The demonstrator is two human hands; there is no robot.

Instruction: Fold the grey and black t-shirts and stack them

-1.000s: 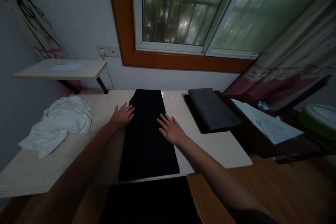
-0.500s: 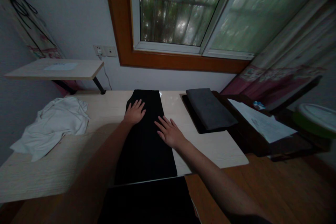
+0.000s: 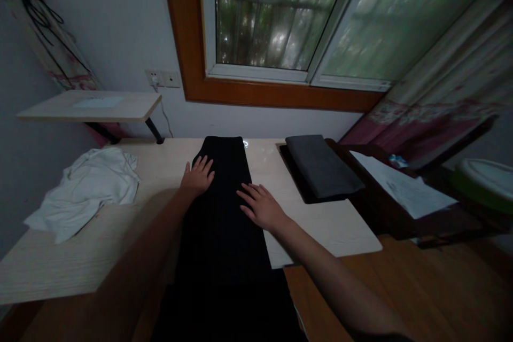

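Note:
A long black garment (image 3: 224, 240), which looks like folded trousers, lies lengthwise on the pale wooden table (image 3: 320, 235). My left hand (image 3: 198, 177) rests on its left edge near the far end, fingers spread. Across from it and slightly nearer to me, my right hand (image 3: 260, 206) lies over the right edge with its fingers stretched out on the cloth. Neither hand grips anything. The near end of the cloth merges with dark fabric at the bottom of the view, so its edge there cannot be made out.
Crumpled white cloth (image 3: 90, 184) lies at the table's left, before a small raised shelf (image 3: 132, 109). Folded dark grey and black fabric (image 3: 320, 165) sits at the right. Beyond it are paper sheets (image 3: 401, 184) on dark furniture and a green container (image 3: 481, 184).
My left hand has slid slightly left and nearer to me along the garment's edge. My right hand has shifted a little towards me. The garment's near edge no longer shows against the table edge.

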